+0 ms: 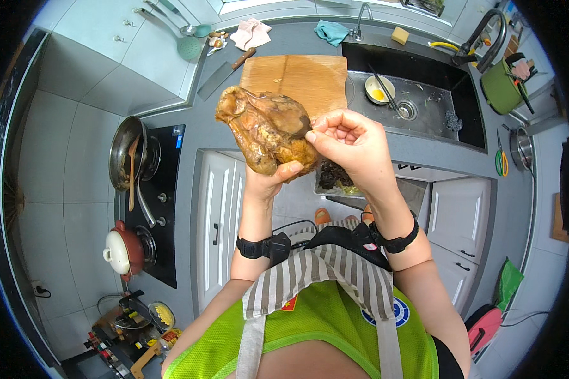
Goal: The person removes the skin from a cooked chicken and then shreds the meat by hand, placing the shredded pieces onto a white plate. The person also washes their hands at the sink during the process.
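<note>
My left hand (270, 177) supports a large piece of brown, glossy meat, apparently a smoked or cooked poultry carcass (268, 125), from below, with the thumb along its near side. At the meat's right edge, the thumb and index finger of my right hand (353, 139) are pinched together; whether a small bit sits between them is hidden. Beyond the meat lies a wooden cutting board (308, 76) with a few small yellowish bits on it. To its left rests a cleaver (225, 73) with a wooden handle.
The black sink (426, 85) holds a bowl (379, 90) with yellow liquid and chopsticks. A wok (125, 156) and a red pot (130, 251) stand on the stove at left. Below the counter edge is a bin (336, 189) with scraps. Scissors (501, 158) lie at right.
</note>
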